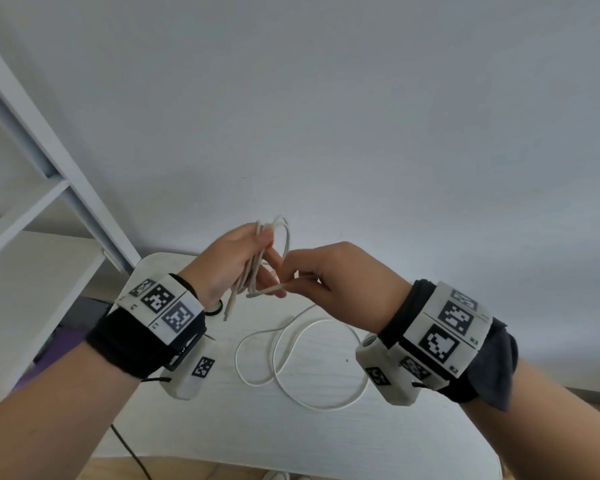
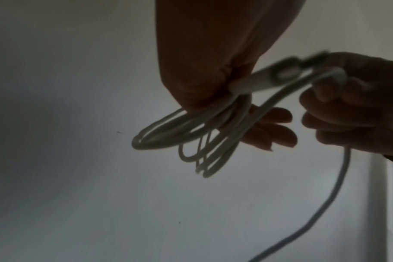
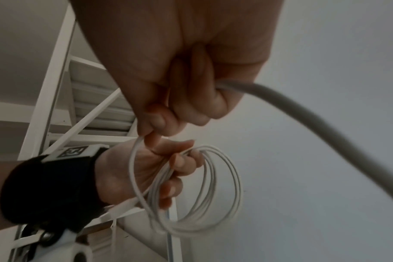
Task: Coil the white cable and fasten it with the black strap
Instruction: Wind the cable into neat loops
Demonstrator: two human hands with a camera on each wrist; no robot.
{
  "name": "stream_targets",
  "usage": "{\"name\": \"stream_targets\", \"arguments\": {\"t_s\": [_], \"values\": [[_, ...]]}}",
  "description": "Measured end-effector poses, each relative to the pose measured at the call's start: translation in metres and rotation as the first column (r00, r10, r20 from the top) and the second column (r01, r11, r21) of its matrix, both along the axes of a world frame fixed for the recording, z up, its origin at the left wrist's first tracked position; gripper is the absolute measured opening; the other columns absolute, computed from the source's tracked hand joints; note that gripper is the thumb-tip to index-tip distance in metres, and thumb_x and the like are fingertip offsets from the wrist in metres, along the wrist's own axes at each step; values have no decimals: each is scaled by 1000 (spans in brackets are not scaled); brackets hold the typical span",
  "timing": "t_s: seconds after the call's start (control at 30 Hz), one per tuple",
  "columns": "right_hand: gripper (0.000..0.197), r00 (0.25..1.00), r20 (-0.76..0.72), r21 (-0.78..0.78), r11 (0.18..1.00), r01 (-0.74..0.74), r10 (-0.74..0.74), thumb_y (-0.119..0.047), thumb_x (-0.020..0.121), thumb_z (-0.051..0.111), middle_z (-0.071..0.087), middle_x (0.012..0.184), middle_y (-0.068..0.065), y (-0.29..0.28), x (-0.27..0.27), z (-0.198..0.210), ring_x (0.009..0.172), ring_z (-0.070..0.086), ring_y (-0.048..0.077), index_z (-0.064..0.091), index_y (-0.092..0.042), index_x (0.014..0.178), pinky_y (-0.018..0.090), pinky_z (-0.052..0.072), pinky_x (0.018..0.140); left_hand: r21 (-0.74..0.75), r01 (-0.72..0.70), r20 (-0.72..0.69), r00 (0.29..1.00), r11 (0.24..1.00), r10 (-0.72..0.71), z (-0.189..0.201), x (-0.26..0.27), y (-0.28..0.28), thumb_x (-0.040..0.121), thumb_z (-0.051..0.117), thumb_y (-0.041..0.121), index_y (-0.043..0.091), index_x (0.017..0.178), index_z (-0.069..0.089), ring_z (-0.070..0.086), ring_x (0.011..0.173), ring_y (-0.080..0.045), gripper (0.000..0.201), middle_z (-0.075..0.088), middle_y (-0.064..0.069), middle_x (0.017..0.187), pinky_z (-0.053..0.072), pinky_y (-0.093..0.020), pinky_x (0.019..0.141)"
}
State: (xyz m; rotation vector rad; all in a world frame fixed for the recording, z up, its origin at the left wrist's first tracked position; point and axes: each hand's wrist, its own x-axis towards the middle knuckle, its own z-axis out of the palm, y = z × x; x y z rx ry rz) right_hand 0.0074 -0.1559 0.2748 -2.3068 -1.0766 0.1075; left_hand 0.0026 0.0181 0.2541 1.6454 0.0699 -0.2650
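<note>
1. The left hand [image 1: 229, 261] has its grip closed round a bundle of several loops of the cable [image 1: 257, 268], fingers curled over the strands where they cross the palm; one plug end [image 1: 226, 315] dangles free at 6 o'clock below the wrist.
2. The right hand [image 1: 329, 271] pinches a single strand between thumb and fingers, just at 3 o'clock of the bundle, knuckles nearly touching the left fingertips.
3. From that pinch the rest of the cable drops to the counter [image 1: 413, 445] and lies in slack loops [image 1: 312, 368] at 6 o'clock, between the two wrists.
4. A dark loop [image 1: 212, 308] lies on the counter by the left wrist; it may be the strap, but I cannot tell.
5. The cable looks light, thin and limp, with some spring: the loops fan apart at 12 o'clock rather than lying flush.
6. I would say the best hold is at the crossing, where all the strands meet; loosened there, they would likely splay.
7. The smooth jacket should slide easily through the right fingers.
</note>
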Motion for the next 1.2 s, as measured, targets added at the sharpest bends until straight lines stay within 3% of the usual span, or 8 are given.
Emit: {"name": "stream_targets", "arguments": {"t_s": [0.13, 0.37, 0.57, 0.7, 0.83, 1.03, 1.1, 1.2], "values": [[7, 998, 29, 23, 998, 58, -59, -19, 89, 57, 42, 52, -21, 2, 9, 1, 49, 44, -5, 63, -19, 86, 15, 33, 56, -9, 124, -47, 991, 992, -124, -4, -6, -3, 97, 38, 36, 1, 98, 53, 64, 50, -29, 38, 68, -11, 64, 51, -29, 53], [9, 991, 9, 25, 991, 133, -133, -23, 90, 55, 47, 55, -12, 1, 16, -3, 52, 44, 2, 63, -19, 90, 25, 40, 59, -10, 155, -24, 988, 988, -155, -8, -9, -5, 92, 42, 42, 5, 94, 51, 44, 32, -16, 38, 64, -10, 61, 29, -27, 43], [9, 986, -22, 88, 982, 167, -165, -27, 85, 62, 60, 61, 4, -1, 23, -1, 51, 44, 9, 61, -18, 83, 20, 38, 57, -144, 185, 0, 982, 972, -187, -8, -15, -6, 100, 31, 29, 6, 82, 47, 23, 31, -11, 33, 41, -1, 40, 27, -21, 37], [29, 967, -111, 131, 961, 244, -230, -39, 72, 73, 49, 56, -6, -8, 31, -2, 50, 42, 7, 54, -20, 80, 19, 38, 53, -190, 233, -53, 967, 954, -247, -3, -17, -8, 95, 28, 45, 5, 83, 50, 16, 31, -10, 47, 29, 1, 38, 20, -19, 35], [37, 950, -194, 179, 944, 278, -244, -43, 64, 76, 41, 51, -11, -13, 36, -7, 46, 37, 4, 50, -17, 65, 12, 31, 48, -226, 316, -86, 936, 921, -342, 1, -17, -2, 90, 42, 52, 10, 79, 51, 15, 31, -8, 44, 27, 5, 38, 19, -15, 36], [38, 912, -345, 245, 917, 315, -221, -45, 72, 65, 39, 48, -11, -22, 46, -23, 47, 34, 5, 53, -10, 63, 19, 36, 52, -418, 315, -92, 918, 852, -385, 6, -13, 7, 86, 44, 45, 15, 71, 54, 17, 27, -3, 35, 29, 10, 34, 18, -11, 33], [33, 886, -407, 228, 915, 333, -222, -37, 81, 63, 40, 43, -14, -28, 50, -32, 47, 38, 5, 51, -14, 60, 23, 43, 54, -499, 300, -84, 917, 813, -390, 8, -9, 13, 87, 46, 46, 15, 70, 54, 21, 25, -1, 36, 32, 11, 32, 21, -10, 32], [37, 866, -449, 242, 902, 357, -222, -28, 89, 56, 44, 43, -16, -37, 52, -46, 46, 43, 1, 48, -21, 53, 16, 44, 53, -604, 284, -54, 917, 744, -394, 18, -4, 21, 84, 53, 48, 17, 72, 55, 17, 26, -3, 33, 29, 10, 31, 24, -11, 30]]}}
